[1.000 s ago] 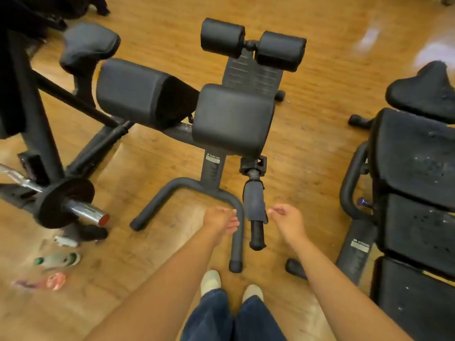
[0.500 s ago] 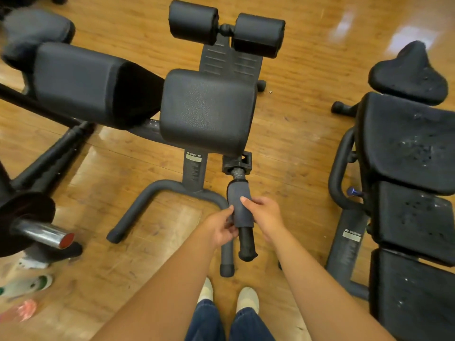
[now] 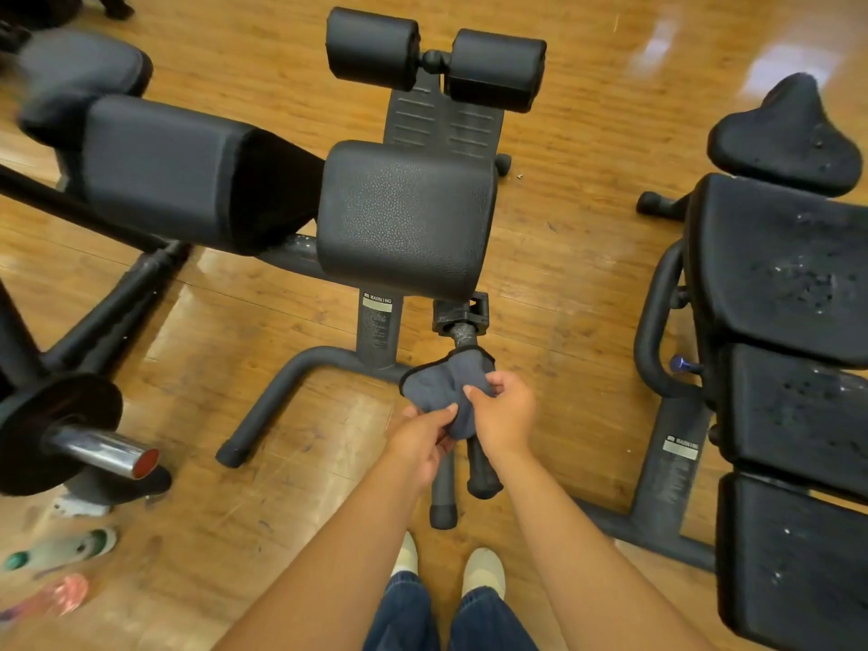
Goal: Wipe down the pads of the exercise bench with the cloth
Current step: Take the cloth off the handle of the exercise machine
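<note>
Head view: both hands pinch the grey cloth (image 3: 444, 390), which is draped on the bench's handle bar (image 3: 481, 472). Left hand (image 3: 420, 436) grips the cloth's lower edge w/ thumb + fingers; right hand (image 3: 505, 415) clamps its right side. Cloth sits just above and between the two grips, top edge near the bar's bracket (image 3: 462, 314). Main pad (image 3: 404, 218) is beyond the hands, roller pads (image 3: 437, 56) farther off. Second bench (image 3: 779, 345) crowds the right; barbell plate (image 3: 56, 432) at left. Bare wood floor (image 3: 563, 256) between.
</note>
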Available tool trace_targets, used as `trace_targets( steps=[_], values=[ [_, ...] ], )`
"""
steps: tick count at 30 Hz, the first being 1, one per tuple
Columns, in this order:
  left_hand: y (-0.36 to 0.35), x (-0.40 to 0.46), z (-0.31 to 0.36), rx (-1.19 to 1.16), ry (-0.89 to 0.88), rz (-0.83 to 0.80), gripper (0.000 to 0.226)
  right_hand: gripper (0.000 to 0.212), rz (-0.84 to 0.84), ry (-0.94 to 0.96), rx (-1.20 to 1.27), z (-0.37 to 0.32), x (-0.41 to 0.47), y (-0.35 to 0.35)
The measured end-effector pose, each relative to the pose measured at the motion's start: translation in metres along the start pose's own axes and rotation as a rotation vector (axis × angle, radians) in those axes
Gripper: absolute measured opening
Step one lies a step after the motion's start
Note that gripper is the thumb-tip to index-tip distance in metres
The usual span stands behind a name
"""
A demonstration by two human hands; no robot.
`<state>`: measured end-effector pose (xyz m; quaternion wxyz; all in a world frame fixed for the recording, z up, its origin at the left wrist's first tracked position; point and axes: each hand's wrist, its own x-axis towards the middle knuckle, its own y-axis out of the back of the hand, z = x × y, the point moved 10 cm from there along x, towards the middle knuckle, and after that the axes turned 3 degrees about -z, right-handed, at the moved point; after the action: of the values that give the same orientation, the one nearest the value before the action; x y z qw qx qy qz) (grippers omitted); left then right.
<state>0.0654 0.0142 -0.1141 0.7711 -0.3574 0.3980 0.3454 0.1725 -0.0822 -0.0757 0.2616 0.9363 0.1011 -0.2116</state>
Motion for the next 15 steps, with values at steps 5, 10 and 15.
trace_targets(
  steps=[5, 10, 15],
  values=[
    [0.009, -0.026, 0.016, 0.13, -0.061, -0.058, 0.017, 0.009, -0.121, 0.034, 0.096, -0.022, -0.026, 0.005],
    [0.022, -0.071, 0.044, 0.324, -0.16, -0.133, 0.068, 0.005, -0.325, -0.053, 0.302, -0.056, -0.076, 0.028],
    [-0.017, -0.158, 0.08, 0.28, -0.264, -0.342, 0.053, 0.024, -0.513, 0.006, 0.51, -0.112, -0.149, 0.075]
  ],
)
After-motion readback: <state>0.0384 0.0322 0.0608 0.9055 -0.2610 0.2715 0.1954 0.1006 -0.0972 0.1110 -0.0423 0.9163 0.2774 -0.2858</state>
